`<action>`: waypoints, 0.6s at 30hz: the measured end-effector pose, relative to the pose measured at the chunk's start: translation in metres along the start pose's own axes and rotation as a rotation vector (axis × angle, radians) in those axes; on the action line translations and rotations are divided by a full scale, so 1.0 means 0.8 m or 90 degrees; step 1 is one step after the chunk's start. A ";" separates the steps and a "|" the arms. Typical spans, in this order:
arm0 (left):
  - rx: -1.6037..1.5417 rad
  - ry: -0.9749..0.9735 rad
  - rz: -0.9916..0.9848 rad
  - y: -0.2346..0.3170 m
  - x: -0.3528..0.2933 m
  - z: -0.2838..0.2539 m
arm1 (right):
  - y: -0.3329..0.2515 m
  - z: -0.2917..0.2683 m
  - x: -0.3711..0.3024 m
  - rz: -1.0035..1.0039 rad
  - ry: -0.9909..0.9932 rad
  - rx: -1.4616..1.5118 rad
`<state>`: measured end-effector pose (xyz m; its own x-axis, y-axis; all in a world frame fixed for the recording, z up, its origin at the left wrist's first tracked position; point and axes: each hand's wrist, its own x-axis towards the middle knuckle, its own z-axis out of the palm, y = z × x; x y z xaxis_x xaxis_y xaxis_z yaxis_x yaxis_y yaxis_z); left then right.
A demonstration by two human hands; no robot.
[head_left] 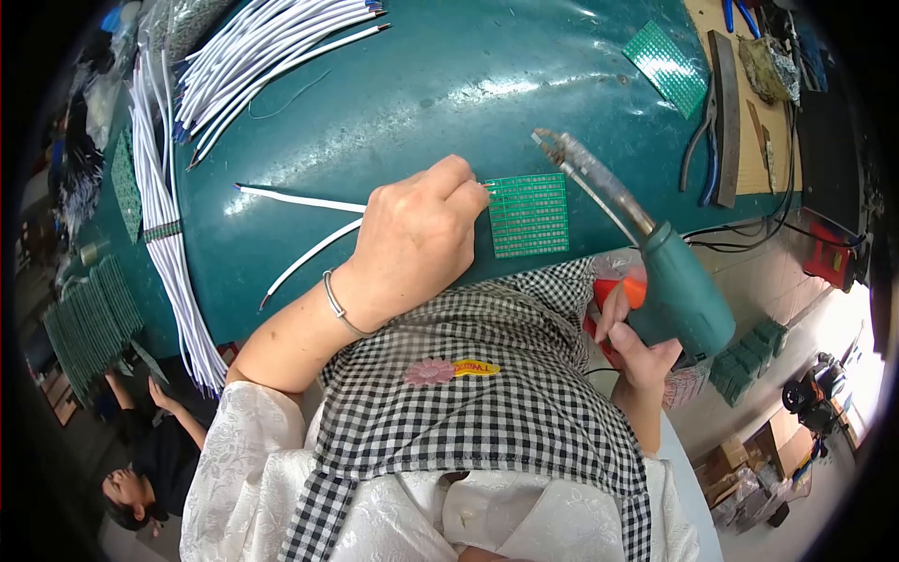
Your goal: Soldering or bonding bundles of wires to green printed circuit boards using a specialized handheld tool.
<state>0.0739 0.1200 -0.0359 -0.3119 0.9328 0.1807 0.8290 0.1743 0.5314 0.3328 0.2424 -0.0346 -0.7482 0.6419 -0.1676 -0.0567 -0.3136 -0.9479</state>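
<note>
My left hand (pixel 417 225) is closed over the wire ends of two white cables, an upper cable (pixel 304 200) and a lower cable (pixel 302 264), which stick out to its left. Its fingertips are at the upper left corner of a green circuit board (pixel 529 217) with rows of pads, lying near the table's front edge. My right hand (pixel 644 354) grips a green soldering gun (pixel 688 295) with an orange-red trigger. The gun's tip points up and left, above the board's upper right corner and apart from it. The thin wire ends at the left fingertips are mostly hidden.
A pile of white cables (pixel 272 56) lies at the far left, beside a tied cable bundle (pixel 167 248). Another green board (pixel 668 67) rests at the far right, near pliers (pixel 709 140) and a metal bar (pixel 723 112). Black cords (pixel 749 245) run along the right. Another person (pixel 159 459) is at lower left.
</note>
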 end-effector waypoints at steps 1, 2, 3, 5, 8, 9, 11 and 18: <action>0.001 0.002 0.002 -0.001 -0.001 0.000 | 0.001 0.006 0.004 -0.003 0.000 0.000; -0.004 0.009 0.003 -0.002 -0.001 0.000 | 0.003 0.013 0.010 -0.008 0.023 -0.039; -0.008 0.017 0.006 -0.003 -0.002 0.000 | 0.004 0.018 0.016 -0.014 0.046 -0.078; -0.033 0.045 0.013 -0.003 -0.004 0.001 | 0.006 0.025 0.036 -0.045 0.001 -0.118; -0.086 0.106 0.034 0.003 -0.005 -0.007 | 0.019 0.046 0.055 -0.143 0.108 -0.193; -0.114 0.139 0.045 0.007 -0.006 -0.011 | 0.022 0.045 0.057 -0.148 0.106 -0.191; -0.112 0.154 0.051 0.010 -0.008 -0.020 | 0.025 0.044 0.064 -0.172 0.039 -0.228; 0.033 0.126 0.128 -0.002 -0.012 -0.041 | 0.001 0.068 0.064 -0.138 0.136 -0.145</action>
<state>0.0605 0.1001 -0.0110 -0.2193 0.8713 0.4390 0.9046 0.0131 0.4260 0.2585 0.2372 -0.0296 -0.5787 0.8154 0.0140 -0.0324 -0.0059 -0.9995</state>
